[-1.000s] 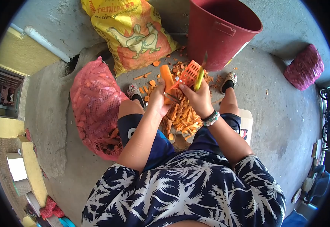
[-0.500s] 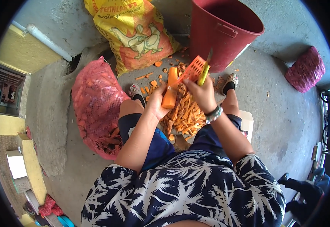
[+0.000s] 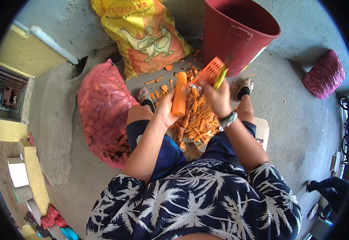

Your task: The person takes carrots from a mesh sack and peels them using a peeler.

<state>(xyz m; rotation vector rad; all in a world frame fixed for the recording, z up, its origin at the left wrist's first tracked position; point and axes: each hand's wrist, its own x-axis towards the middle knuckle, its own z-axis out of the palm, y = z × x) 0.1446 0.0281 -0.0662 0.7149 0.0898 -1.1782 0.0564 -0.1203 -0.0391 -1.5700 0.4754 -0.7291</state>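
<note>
Upright in my left hand point(image 3: 167, 109) is a peeled carrot point(image 3: 179, 96), its fingers closed round the lower half. My right hand point(image 3: 217, 98) is closed on an orange peeler point(image 3: 211, 71) with a slotted handle, whose head is close beside the carrot. The same hand also holds a knife point(image 3: 221, 77) with a yellow-green handle, its blade pointing up and away. Below both hands, between my legs, lies a heap of carrot peelings point(image 3: 198, 127), with carrot pieces point(image 3: 164, 88) scattered on the floor near it.
A pink mesh sack point(image 3: 102, 114) of carrots leans by my left leg. Ahead stand a yellow printed sack point(image 3: 146, 40) and a tall red bin point(image 3: 226, 44). Another mesh sack point(image 3: 325, 75) rests by the right wall. A person's dark-clothed legs point(image 3: 332, 190) show at the lower right.
My right hand has shifted slightly right with the peeler and knife. The carrot stays in my left hand, now more upright. The person at the lower right has moved.
</note>
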